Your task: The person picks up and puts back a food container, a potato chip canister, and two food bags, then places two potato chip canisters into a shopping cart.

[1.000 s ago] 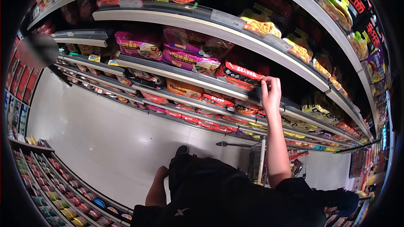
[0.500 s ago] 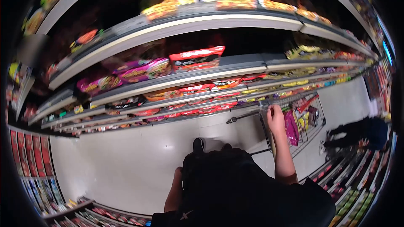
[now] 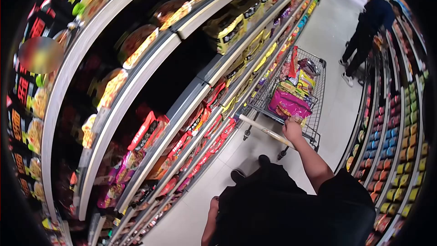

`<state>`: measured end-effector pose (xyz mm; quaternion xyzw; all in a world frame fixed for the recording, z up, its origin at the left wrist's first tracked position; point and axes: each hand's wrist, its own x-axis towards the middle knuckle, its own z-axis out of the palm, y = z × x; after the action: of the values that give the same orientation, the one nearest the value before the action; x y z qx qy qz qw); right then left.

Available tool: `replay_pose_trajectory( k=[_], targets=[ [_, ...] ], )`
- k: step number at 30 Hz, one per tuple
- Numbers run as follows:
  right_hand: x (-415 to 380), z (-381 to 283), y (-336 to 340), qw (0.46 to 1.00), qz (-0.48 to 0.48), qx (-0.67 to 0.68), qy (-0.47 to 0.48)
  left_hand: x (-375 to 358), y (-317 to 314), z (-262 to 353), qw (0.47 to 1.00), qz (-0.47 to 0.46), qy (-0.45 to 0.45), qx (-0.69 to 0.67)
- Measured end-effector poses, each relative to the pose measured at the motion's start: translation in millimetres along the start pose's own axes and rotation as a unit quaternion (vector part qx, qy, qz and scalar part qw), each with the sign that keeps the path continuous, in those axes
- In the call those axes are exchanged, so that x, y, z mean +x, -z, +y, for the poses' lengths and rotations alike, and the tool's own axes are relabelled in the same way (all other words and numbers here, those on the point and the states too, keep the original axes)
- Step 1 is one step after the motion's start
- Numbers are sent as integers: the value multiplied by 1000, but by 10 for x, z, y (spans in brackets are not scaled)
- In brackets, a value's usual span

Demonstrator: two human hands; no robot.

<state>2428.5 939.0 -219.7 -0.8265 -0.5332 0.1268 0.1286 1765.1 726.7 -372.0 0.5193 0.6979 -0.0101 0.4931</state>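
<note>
A wire shopping cart (image 3: 322, 92) stands in the aisle ahead of me, its pale handle bar (image 3: 267, 130) towards me. My right hand (image 3: 292, 130) reaches past the bar, fingers curled at the basket's near rim, beside a large magenta packet (image 3: 288, 105). Exactly where the fingertips press is hidden. Yellow packets (image 3: 306, 82), a dark packet (image 3: 309, 67) and a red packet (image 3: 292, 61) lie further inside the basket. My left hand (image 3: 215, 202) hangs low at my side, near no goods, and its fingers are mostly hidden.
Tall shelves (image 3: 200, 84) with packets of instant noodles run along my left. Lower shelves (image 3: 387, 155) with colourful cups line the right side. Further up the aisle, a person in dark clothes (image 3: 371, 27) stands at the right shelves. Pale tiled floor (image 3: 330, 23) lies between them.
My view has turned to the right along the aisle, bringing the cart in front of me. My right hand stays at the cart's near end; my left still hangs down.
</note>
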Motion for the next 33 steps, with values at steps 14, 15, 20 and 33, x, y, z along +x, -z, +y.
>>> replay_pose_trajectory(
  k=[14,15,20,33],
  targets=[
    [-308,47,82,994,28,106,-21,661,-54,666,996,-17,3,-90],
    [-343,68,84,994,21,106,-23,615,-106,657,995,-18,39,-87],
    [-492,84,242,990,14,141,-26,188,-244,1031,997,-54,50,17],
    [-942,24,217,990,33,138,7,-974,-894,369,983,45,150,-99]
  ],
)
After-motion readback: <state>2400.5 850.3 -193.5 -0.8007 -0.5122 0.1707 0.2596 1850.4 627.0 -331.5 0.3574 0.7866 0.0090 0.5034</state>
